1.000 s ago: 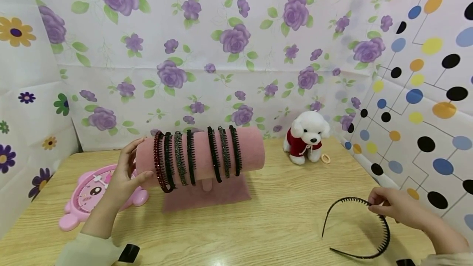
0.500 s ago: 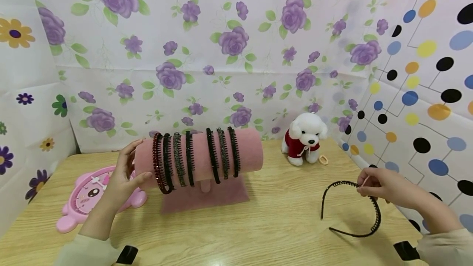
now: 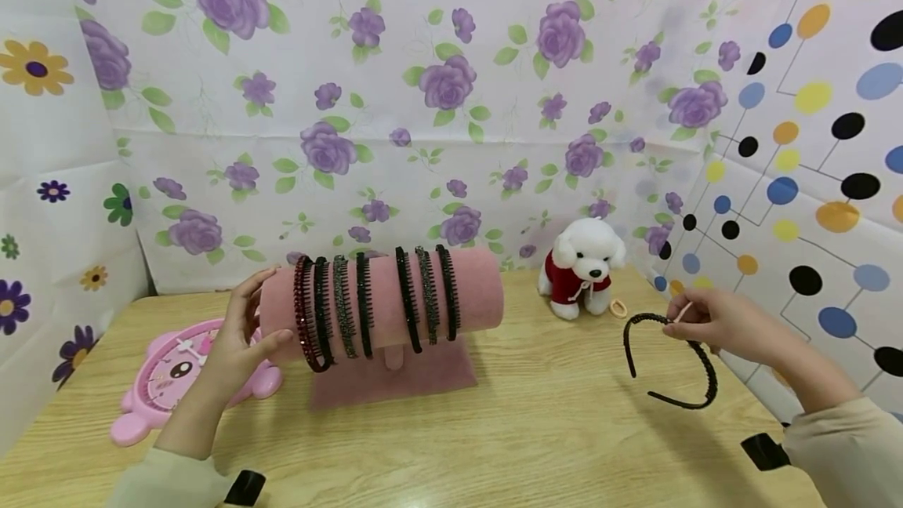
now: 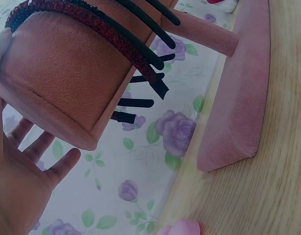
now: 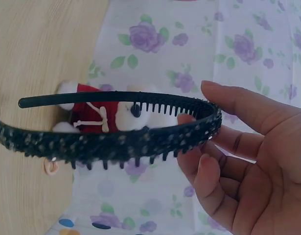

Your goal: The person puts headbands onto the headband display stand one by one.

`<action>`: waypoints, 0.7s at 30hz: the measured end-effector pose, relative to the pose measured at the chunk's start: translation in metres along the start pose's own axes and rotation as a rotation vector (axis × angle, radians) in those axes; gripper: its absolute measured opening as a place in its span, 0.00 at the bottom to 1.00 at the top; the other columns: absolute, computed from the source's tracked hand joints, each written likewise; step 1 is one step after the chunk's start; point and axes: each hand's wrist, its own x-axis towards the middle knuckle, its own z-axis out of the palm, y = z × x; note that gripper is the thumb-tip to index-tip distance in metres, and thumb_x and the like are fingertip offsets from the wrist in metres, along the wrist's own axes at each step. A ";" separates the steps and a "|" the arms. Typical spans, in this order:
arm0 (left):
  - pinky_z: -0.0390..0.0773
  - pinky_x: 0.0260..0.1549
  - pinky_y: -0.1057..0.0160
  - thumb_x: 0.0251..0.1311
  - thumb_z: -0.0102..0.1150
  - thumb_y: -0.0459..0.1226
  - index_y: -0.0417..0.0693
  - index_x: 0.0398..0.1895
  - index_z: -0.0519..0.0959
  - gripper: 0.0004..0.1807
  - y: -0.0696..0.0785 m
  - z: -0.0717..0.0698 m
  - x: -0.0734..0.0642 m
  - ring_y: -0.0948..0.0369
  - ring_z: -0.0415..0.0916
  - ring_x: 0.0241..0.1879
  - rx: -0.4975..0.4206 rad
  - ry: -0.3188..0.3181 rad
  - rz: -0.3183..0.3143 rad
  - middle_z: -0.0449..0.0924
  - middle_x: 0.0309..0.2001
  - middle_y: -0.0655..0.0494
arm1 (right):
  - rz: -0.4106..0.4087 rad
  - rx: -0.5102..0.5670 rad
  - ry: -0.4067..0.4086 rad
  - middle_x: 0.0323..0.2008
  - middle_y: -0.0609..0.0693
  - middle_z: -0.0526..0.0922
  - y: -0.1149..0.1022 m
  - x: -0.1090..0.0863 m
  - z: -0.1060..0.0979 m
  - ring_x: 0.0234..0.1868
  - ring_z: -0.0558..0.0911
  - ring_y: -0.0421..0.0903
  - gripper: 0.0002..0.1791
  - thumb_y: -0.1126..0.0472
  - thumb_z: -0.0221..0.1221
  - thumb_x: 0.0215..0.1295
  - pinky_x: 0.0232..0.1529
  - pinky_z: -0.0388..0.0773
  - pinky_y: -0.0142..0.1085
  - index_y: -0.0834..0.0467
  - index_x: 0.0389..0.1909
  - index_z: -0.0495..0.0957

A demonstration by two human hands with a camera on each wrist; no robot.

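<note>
In the head view a pink velvet headband stand (image 3: 481, 288) stands at centre left, its roll carrying several black and dark glittery headbands (image 3: 405, 300) and a red sparkly one (image 3: 302, 312) at the left end. My left hand (image 3: 236, 343) holds that end of the roll, thumb in front and fingers behind. At the right, my right hand (image 3: 723, 326) pinches a black toothed headband (image 5: 106, 142) by its arc, lifted above the table. Glittery stones cover its outside in the right wrist view, where thumb and fingertips meet at the bend.
A pink cartoon-shaped toy with a round face (image 3: 130, 426) lies behind the left forearm. At the back right sits a white plush dog (image 3: 592, 245) in red, beside a small beige ring (image 3: 618, 308). Patterned cloths (image 3: 395, 194) enclose the wooden table (image 3: 536, 429).
My right hand has raised the black headband and carried it away from me and slightly left. My left hand keeps its hold on the roll's end.
</note>
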 end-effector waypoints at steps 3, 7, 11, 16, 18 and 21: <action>0.62 0.53 0.76 0.55 0.56 0.22 0.47 0.74 0.51 0.44 -0.001 -0.001 0.000 0.72 0.62 0.61 0.011 -0.007 -0.002 0.62 0.65 0.68 | -0.002 0.049 -0.032 0.25 0.46 0.79 -0.004 0.007 -0.003 0.20 0.73 0.37 0.12 0.54 0.59 0.66 0.22 0.76 0.33 0.59 0.41 0.75; 0.62 0.53 0.77 0.56 0.56 0.22 0.47 0.74 0.50 0.44 -0.001 -0.001 -0.001 0.72 0.62 0.60 0.012 -0.013 0.007 0.62 0.65 0.68 | -0.027 0.089 -0.062 0.26 0.46 0.80 -0.010 0.018 -0.005 0.20 0.76 0.38 0.14 0.53 0.60 0.65 0.23 0.78 0.35 0.60 0.42 0.75; 0.62 0.53 0.76 0.55 0.57 0.22 0.46 0.74 0.50 0.44 -0.002 -0.002 0.000 0.72 0.63 0.60 0.006 -0.005 0.010 0.63 0.65 0.69 | -0.055 0.118 -0.092 0.27 0.47 0.82 -0.018 0.029 -0.007 0.21 0.78 0.40 0.15 0.52 0.61 0.64 0.25 0.79 0.36 0.60 0.43 0.75; 0.62 0.53 0.75 0.55 0.57 0.22 0.46 0.74 0.51 0.44 -0.002 -0.001 0.000 0.71 0.63 0.60 0.002 0.002 0.007 0.63 0.65 0.67 | -0.072 0.178 -0.102 0.29 0.51 0.83 -0.029 0.041 -0.010 0.23 0.80 0.42 0.16 0.54 0.62 0.63 0.27 0.81 0.38 0.62 0.43 0.75; 0.62 0.53 0.75 0.55 0.56 0.21 0.46 0.74 0.51 0.44 -0.001 -0.001 0.000 0.71 0.62 0.61 0.005 0.005 0.008 0.62 0.66 0.67 | -0.080 0.198 -0.098 0.30 0.52 0.83 -0.034 0.046 -0.011 0.24 0.81 0.43 0.16 0.54 0.62 0.63 0.28 0.82 0.39 0.62 0.43 0.75; 0.62 0.53 0.74 0.54 0.56 0.21 0.46 0.74 0.52 0.44 -0.002 0.000 0.000 0.71 0.61 0.61 0.009 0.011 0.007 0.61 0.66 0.67 | -0.097 0.226 -0.100 0.31 0.53 0.83 -0.042 0.053 -0.012 0.26 0.81 0.43 0.17 0.55 0.63 0.62 0.29 0.82 0.40 0.63 0.44 0.75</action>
